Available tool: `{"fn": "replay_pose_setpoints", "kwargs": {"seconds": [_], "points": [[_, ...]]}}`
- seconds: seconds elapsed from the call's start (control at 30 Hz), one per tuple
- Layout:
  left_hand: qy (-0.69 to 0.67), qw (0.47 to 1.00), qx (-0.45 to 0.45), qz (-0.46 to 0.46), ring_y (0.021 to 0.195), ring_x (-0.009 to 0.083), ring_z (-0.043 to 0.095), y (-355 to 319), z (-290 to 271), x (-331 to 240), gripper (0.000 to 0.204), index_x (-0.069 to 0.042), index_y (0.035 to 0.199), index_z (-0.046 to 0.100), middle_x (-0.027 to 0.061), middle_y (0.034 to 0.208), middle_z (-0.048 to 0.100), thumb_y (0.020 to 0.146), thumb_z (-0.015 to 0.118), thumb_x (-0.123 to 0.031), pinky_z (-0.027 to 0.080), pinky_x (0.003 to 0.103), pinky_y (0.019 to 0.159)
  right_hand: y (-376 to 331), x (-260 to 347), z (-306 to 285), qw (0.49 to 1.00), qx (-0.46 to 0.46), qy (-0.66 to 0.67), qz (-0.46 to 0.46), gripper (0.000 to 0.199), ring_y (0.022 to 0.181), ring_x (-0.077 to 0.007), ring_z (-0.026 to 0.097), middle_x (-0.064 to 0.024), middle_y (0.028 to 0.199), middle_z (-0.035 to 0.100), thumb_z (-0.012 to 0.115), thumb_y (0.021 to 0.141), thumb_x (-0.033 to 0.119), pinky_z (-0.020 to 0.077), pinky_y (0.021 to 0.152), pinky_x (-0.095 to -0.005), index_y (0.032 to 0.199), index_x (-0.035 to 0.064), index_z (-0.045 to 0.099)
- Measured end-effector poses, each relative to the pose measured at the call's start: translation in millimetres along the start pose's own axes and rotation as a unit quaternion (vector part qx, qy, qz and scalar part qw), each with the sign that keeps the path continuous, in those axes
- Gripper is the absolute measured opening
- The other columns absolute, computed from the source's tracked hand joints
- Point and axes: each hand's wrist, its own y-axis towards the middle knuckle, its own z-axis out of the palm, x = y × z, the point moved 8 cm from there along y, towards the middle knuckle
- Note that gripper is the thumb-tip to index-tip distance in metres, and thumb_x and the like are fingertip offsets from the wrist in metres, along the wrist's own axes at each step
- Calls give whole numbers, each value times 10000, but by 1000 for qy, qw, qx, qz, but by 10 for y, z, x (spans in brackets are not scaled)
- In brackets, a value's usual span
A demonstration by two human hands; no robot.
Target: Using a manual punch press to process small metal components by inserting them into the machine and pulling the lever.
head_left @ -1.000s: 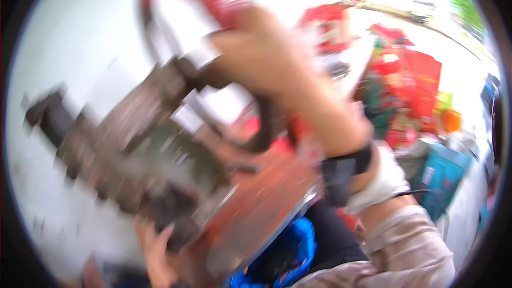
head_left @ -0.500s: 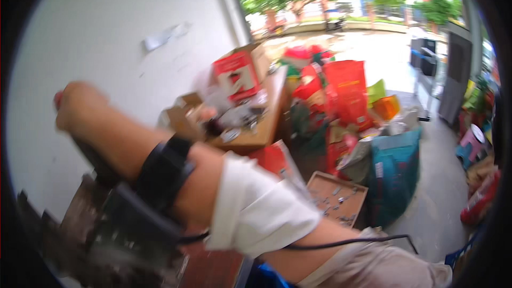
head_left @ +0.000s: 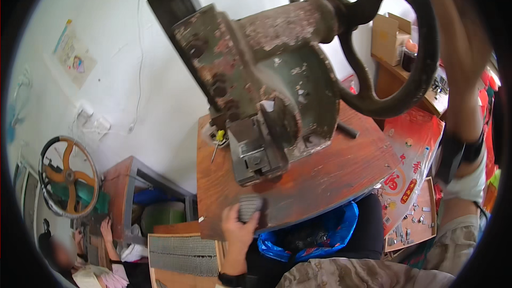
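In my left hand (head_left: 238, 230) is a small grey ribbed block (head_left: 250, 208), perhaps a stack of thin metal pieces, gripped near the table's front edge. Before it stands a worn green hand press (head_left: 288, 74) on a reddish wooden table (head_left: 346, 152). A steel die block (head_left: 255, 152) sits at the press's foot, close beyond the left hand. My right hand (head_left: 457, 37) is raised at the upper right by the rim of the press's dark handwheel (head_left: 429, 37). Blur and the picture's edge hide its fingers, so contact with the rim is unclear.
A tray of grey metal rows (head_left: 183, 237) lies left of my left hand. A blue bag (head_left: 349, 218) hangs open below the table edge. Small metal parts lie in a wooden tray (head_left: 430, 218) at right. Another person's hand (head_left: 106, 229) is near a second handwheel (head_left: 69, 176).
The view has swung left, away from the doorway and bags. The press, table and my left hand with the ribbed block are now in sight. My right arm now shows at the right side.
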Motion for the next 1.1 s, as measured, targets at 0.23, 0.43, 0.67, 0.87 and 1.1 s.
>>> {"fn": "replay_pose_setpoints", "kwargs": {"seconds": [0.23, 0.43, 0.67, 0.87, 1.1], "points": [[91, 990, 79, 67, 943, 338, 525, -67, 88, -175, 629, 23, 1108, 575, 158, 1008, 592, 564, 828, -165, 404, 436, 846, -1377, 2208, 305, 768, 105, 623, 104, 358, 835, -305, 576, -120, 913, 601, 704, 647, -6, 455, 729, -400, 987, 22, 596], [120, 989, 65, 57, 970, 342, 519, -61, 145, -217, 668, 24, 1137, 560, 153, 1027, 590, 567, 834, -191, 395, 423, 857, -1949, 2801, 582, 706, 245, 643, 167, 334, 859, -330, 565, -138, 960, 606, 689, 690, 50, 463, 759, -399, 1012, 28, 602], [257, 963, 56, 60, 959, 301, 499, 23, 276, -443, 733, -28, 1146, 564, 110, 958, 560, 588, 788, -447, 328, 490, 856, -2087, 2867, 677, 661, 257, 677, 197, 297, 884, -331, 568, -144, 950, 613, 697, 685, 59, 474, 801, -409, 968, 10, 624], [319, 945, 71, 33, 972, 320, 494, 22, 359, -438, 783, -12, 1124, 572, 133, 964, 564, 588, 752, -553, 337, 491, 869, -2059, 2815, 659, 675, 240, 667, 205, 257, 870, -326, 577, -140, 933, 626, 694, 689, 45, 483, 777, -401, 935, 5, 631], [328, 937, 43, 116, 896, 328, 520, 51, 438, -540, 653, -17, 1018, 585, 132, 883, 551, 638, 731, -528, 391, 453, 810, -2063, 2813, 671, 668, 248, 667, 216, 240, 855, -326, 578, -138, 916, 631, 698, 689, 47, 484, 773, -398, 916, 0, 635]]}}
